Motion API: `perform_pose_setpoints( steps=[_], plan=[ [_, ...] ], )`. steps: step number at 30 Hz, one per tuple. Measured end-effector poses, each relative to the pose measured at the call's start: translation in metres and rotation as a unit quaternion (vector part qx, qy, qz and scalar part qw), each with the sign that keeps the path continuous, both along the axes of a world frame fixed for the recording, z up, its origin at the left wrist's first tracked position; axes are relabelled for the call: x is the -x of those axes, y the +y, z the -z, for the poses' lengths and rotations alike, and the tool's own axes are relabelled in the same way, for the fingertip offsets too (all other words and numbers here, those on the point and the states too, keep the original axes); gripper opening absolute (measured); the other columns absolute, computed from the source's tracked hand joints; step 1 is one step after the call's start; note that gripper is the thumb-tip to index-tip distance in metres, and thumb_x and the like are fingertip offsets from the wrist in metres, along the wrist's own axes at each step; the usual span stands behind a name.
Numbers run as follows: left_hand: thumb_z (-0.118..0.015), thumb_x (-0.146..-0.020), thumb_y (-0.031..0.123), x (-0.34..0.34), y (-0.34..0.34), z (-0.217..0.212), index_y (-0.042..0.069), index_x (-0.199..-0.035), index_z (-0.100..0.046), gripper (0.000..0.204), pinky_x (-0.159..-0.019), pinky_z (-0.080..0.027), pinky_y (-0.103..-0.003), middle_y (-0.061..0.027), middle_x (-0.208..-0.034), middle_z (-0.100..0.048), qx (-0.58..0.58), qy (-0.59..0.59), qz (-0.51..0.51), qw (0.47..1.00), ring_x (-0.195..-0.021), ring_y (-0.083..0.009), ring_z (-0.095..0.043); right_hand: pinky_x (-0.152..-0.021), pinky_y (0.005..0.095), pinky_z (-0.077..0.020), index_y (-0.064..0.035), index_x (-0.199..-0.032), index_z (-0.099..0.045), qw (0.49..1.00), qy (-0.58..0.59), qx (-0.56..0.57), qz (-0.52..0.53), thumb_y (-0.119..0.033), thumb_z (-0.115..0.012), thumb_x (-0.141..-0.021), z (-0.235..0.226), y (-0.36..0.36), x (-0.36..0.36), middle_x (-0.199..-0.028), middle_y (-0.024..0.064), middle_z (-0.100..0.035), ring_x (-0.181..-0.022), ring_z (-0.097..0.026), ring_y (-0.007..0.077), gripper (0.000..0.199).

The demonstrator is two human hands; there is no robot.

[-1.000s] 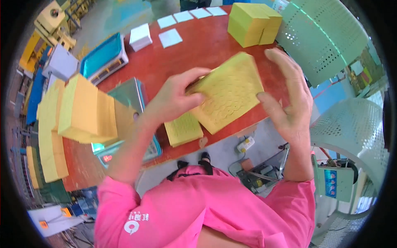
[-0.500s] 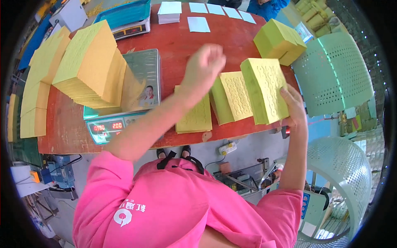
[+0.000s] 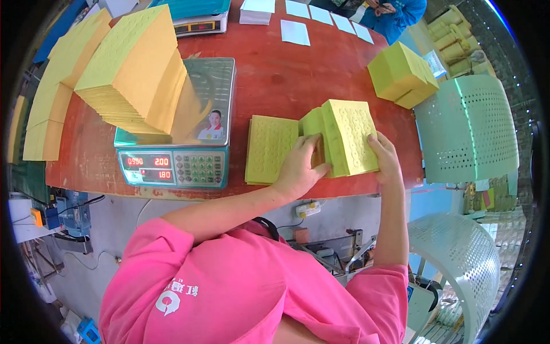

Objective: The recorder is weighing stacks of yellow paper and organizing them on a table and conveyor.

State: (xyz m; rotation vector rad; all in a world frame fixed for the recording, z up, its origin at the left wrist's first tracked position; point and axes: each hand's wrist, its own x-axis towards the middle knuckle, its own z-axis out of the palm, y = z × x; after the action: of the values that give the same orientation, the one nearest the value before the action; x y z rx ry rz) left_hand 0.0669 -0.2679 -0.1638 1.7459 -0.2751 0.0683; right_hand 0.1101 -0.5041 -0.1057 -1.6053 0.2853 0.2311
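Note:
My left hand point(image 3: 302, 164) grips the near left side of a thick stack of yellow paper point(image 3: 354, 135), its thumb and fingers spread around the edge. From the other side my right hand point(image 3: 385, 153) holds the same stack, with the thumb near its top face. Punched wavy rows of coin-like rings mark the top sheet. The held stack tilts over the red table, and behind it leans another yellow block point(image 3: 311, 121), partly hidden. To the left of my left hand a low pile of the same yellow paper point(image 3: 269, 150) lies flat on the table.
A digital scale point(image 3: 172, 167) at left bears a tall yellow stack point(image 3: 129, 74); more stacks point(image 3: 60, 103) stand beyond it. Another yellow stack point(image 3: 401, 77) is at far right. White sheets point(image 3: 295, 32) and a second scale point(image 3: 200, 26) lie at the back, near a person in blue point(image 3: 404, 17).
My left hand has come down from above the table onto the stack's left side. My right hand and the held stack have moved lower and left, against the block behind.

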Motion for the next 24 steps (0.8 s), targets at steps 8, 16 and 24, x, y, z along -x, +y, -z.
perform_pose_setpoints(
  steps=[8, 16, 24],
  plan=[
    [-0.075, -0.079, 0.007, 0.002, -0.005, -0.002, 0.001, -0.136, -0.046, 0.064, -0.083, -0.053, -0.035, -0.0167, -0.126, -0.051, -0.026, 0.002, -0.007, 1.0, -0.109, -0.0275, -0.059, -0.082, 0.0301, -0.0521, 0.0041, -0.124, -0.057, 1.0, 0.006, 0.03, -0.008, -0.019, -0.059, -0.097, 0.001, 0.001, -0.002, -0.108, 0.0069, -0.066, -0.094, -0.064, 0.0125, 0.036],
    [-0.072, -0.078, 0.004, 0.002, -0.01, 0.001, 0.001, -0.134, -0.047, 0.061, -0.08, -0.053, -0.035, -0.0166, -0.125, -0.05, -0.028, 0.003, -0.017, 0.999, -0.109, -0.0298, -0.058, -0.083, 0.0301, -0.0514, 0.0053, -0.125, -0.056, 0.999, -0.005, 0.043, -0.024, -0.018, -0.06, -0.096, 0.001, 0.002, -0.003, -0.109, 0.0077, -0.066, -0.095, -0.063, 0.0129, 0.037],
    [-0.067, -0.082, 0.006, 0.015, -0.006, -0.003, -0.003, -0.131, -0.048, 0.053, -0.09, -0.049, -0.039, -0.0195, -0.129, -0.05, -0.031, -0.034, 0.001, 0.999, -0.114, -0.0341, -0.054, -0.082, 0.028, -0.0492, 0.007, -0.122, -0.059, 0.991, -0.048, 0.124, -0.017, -0.015, -0.061, -0.094, -0.001, 0.007, -0.002, -0.103, 0.0072, -0.067, -0.092, -0.062, 0.0121, 0.036]
  ],
)
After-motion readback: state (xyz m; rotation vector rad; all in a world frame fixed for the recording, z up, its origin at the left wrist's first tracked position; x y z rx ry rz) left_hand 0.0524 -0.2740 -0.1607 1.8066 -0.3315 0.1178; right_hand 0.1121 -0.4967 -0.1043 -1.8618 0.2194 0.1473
